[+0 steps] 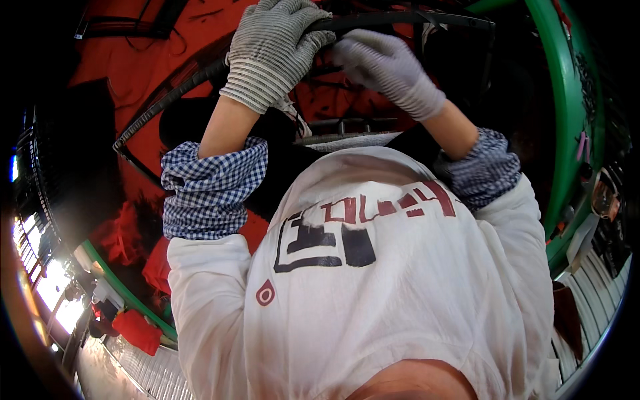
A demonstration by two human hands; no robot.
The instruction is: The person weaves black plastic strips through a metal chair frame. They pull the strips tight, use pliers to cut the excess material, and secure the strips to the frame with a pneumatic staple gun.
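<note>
Gloved in striped grey knit, my left hand (277,50) is closed on a long dark frame (393,19) near the top of the view. The frame bends round to the left, where its side looks wrapped in narrow black strip. Just below the bar, to the right, hovers my right hand (390,70) in a similar glove. Motion smears its fingers, so I cannot make out whether they hold anything. A pale ragged strip of cloth (293,113) hangs under my left wrist.
Red sheeting (143,67) covers the ground beyond the frame, with dark scraps strewn on it. A green curved rail (567,113) runs along the right, another green edge (123,287) at lower left. A red cloth (138,331) lies beside that edge.
</note>
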